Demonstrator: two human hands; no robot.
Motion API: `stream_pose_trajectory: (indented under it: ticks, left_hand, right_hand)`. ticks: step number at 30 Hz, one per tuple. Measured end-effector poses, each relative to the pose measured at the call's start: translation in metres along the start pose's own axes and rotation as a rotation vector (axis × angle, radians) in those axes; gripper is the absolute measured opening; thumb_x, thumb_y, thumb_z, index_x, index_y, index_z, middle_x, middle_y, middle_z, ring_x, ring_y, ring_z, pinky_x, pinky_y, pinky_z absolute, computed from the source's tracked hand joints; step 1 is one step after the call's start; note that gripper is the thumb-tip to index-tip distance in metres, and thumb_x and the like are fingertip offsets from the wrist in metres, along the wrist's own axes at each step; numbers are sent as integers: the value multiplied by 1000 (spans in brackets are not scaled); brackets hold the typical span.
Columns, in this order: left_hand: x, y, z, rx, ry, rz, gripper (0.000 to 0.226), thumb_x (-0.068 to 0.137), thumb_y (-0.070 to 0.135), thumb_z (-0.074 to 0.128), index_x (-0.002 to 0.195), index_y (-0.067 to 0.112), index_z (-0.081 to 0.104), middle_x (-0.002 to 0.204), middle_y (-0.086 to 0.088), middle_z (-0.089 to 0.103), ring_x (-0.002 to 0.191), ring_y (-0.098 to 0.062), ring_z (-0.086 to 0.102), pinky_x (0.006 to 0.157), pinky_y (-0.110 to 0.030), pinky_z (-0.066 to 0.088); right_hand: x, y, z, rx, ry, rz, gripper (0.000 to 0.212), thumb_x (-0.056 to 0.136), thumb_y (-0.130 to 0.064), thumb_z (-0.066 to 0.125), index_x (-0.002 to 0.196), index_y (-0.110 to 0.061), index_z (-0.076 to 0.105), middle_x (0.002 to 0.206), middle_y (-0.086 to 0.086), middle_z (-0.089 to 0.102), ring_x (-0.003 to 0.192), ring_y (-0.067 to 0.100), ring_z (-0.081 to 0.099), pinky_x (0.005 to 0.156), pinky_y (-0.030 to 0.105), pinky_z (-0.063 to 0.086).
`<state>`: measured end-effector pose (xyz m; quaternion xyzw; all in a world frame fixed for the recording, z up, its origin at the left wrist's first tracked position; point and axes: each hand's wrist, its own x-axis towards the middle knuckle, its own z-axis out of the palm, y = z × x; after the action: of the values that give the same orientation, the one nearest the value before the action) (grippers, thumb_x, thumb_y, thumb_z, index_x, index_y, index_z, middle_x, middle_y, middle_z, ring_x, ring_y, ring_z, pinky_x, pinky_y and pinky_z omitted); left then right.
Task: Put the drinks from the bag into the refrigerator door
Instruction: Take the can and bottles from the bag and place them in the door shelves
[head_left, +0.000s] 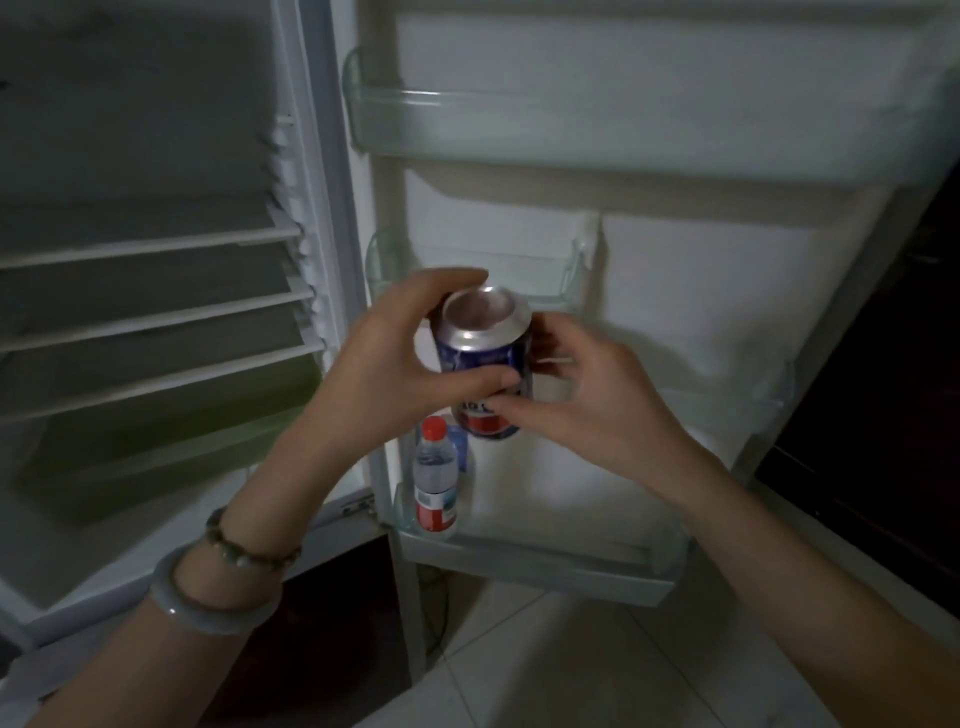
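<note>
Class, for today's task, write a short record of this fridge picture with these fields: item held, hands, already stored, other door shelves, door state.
Item held: blue can, top end up, in front of the door
Hands: left hand and right hand both grip the can
Already stored: water bottle with red cap, upright in the bottom door shelf
Other door shelves: middle door shelf, top door shelf
Door state: open

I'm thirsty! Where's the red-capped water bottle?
Head view: the clear plastic red-capped water bottle stands at the left end of the door's bottom shelf, below the held blue metal can.
</note>
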<state>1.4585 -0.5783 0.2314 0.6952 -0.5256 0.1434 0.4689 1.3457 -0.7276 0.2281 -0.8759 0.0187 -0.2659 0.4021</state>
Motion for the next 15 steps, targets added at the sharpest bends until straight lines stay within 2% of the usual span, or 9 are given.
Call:
stream_pose_trajectory:
  ticks: [3, 6, 9, 12, 15]
  left_hand:
    - [29, 21, 18, 33, 28, 144, 71, 68, 46, 75, 126, 11, 54, 121, 0, 57, 109, -12, 55, 94, -26, 45]
    - [54, 32, 44, 60, -1, 225, 71, 72, 49, 68, 128, 8, 52, 125, -4, 55, 113, -14, 51, 98, -25, 40]
    - [74, 33, 72, 157, -84, 255, 72, 79, 51, 56, 135, 6, 46, 136, -12, 50, 122, -23, 47, 103, -22, 31]
    - [88, 29, 95, 314, -162, 286, 68, 84, 49, 43, 134, 2, 47, 137, -21, 48, 122, -36, 47, 104, -36, 33]
    - [98, 21, 108, 448, -220, 306, 61, 84, 46, 38, 125, 4, 56, 130, -20, 56, 115, -36, 54, 95, -43, 41]
  right_hand:
    - [-4, -1, -33, -35, 152, -35, 53, 64, -21, 81, 112, -19, 58, 103, -4, 66, 95, 7, 64, 87, 32, 53]
    - [-8, 7, -62, -84, 275, -20, 47, 64, -21, 82, 104, -27, 57, 94, -14, 65, 90, 3, 64, 86, 28, 53]
    - [-6, 22, -81, -151, 347, 11, 47, 65, -22, 81, 107, -23, 60, 88, -21, 61, 86, 0, 62, 82, 21, 52]
    - [3, 45, -86, -163, 375, 63, 52, 65, -21, 82, 112, -19, 60, 86, -26, 56, 82, -3, 60, 83, 22, 51]
    - [14, 73, -83, -139, 345, 139, 57, 63, -22, 81, 116, -21, 58, 88, -22, 59, 90, 7, 62, 88, 33, 52]
